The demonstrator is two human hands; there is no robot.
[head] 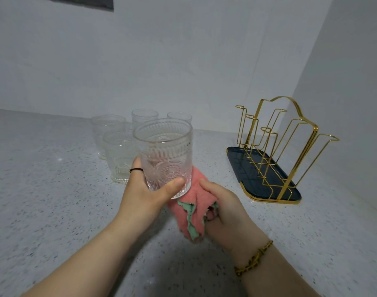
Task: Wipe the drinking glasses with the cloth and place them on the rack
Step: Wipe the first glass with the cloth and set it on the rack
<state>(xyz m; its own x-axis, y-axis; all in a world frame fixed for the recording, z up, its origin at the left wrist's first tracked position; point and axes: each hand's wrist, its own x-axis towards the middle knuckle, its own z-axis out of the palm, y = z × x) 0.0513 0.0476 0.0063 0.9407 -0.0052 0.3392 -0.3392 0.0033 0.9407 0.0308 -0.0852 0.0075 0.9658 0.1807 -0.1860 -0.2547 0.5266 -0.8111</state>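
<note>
Wiping in hand: left hand (149, 189) grips one glass (165, 155) above the counter (54, 189), rim up; right hand (221, 202) clutches the cloth (191, 211) against its base. Other glasses (119, 151) stand behind. Rack (275, 151), right, bare. Next, probably: upend the glass onto a prong.

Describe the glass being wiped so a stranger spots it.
On the speckled countertop, left of the gold rack, stands a cluster of embossed glasses. Nearer, the left hand grips one glass against a pink cloth; it alone is off the counter.
</note>
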